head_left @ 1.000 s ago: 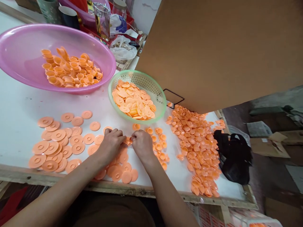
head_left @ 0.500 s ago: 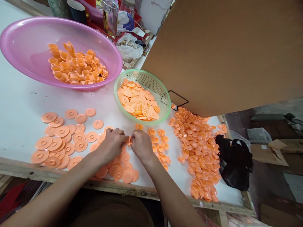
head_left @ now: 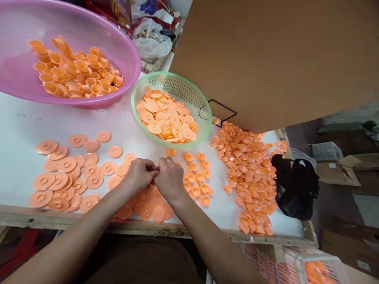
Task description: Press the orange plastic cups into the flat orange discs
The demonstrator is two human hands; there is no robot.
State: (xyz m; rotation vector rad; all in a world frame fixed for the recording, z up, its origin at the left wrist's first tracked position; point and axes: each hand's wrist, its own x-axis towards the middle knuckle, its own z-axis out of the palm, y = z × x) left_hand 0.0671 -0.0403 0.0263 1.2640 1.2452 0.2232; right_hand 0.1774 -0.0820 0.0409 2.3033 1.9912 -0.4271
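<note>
Grip of left hand (head_left: 140,173) and right hand (head_left: 169,175) pinched closed, contents hidden, between orange discs (head_left: 108,168) and cups (head_left: 191,178)

So the table (head_left: 20,124) has a white top with beat-up wooden edging (head_left: 17,217), and there's a soft whitish glare on it. Huge brown cardboard panel (head_left: 266,59) stands along the table's far right side and hides most of what's behind. Tiny bit of pale wall (head_left: 181,6) past the table's far edge. Off the table's right end, dark floor (head_left: 331,209) with cardboard boxes (head_left: 340,173) on it.
</note>
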